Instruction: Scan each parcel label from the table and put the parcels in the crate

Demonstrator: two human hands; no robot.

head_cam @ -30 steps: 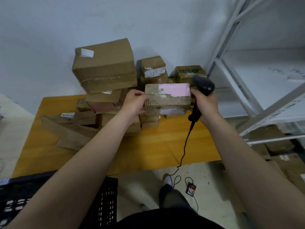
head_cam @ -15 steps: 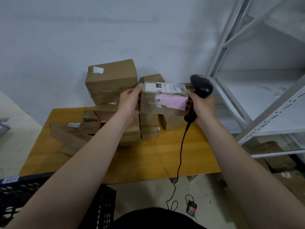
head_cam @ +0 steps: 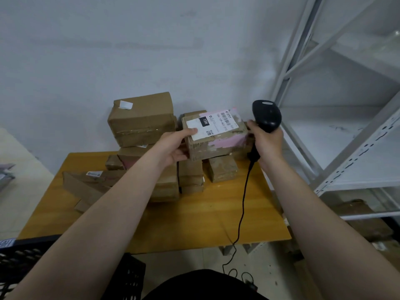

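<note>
One parcel [head_cam: 216, 137] is up off the table [head_cam: 194, 224], held in the air over the pile of parcels [head_cam: 141, 120], approx level w/ the scanner [head_cam: 266, 115].

What changed: a sec ago I only had its pink-patched side facing me. Half a sec ago it was tipping, white label [head_cam: 213, 125] just showing along the top. Now it's rolled right over, label face-up toward me, barcode and QR in plain view.

Left grip [head_cam: 173, 146] pinches the parcel's left end, thumb down on the label's near corner, other fingers curled underneath. Right grip [head_cam: 267, 141] is wrapped round the scanner handle, one fingertip reaching to the parcel's right end; whether it touches, can't tell. Scanner head sits higher than before, above that right end, cable [head_cam: 243, 202] hanging to the floor.

My read: label is found and presented, so the scan is the step in hand. I see no beam on the label, and the head looks not yet turned onto the barcode. Crate [head_cam: 26, 256] waits bottom left, well apart from the parcel. Many boxes remain on the table, so early days.
</note>
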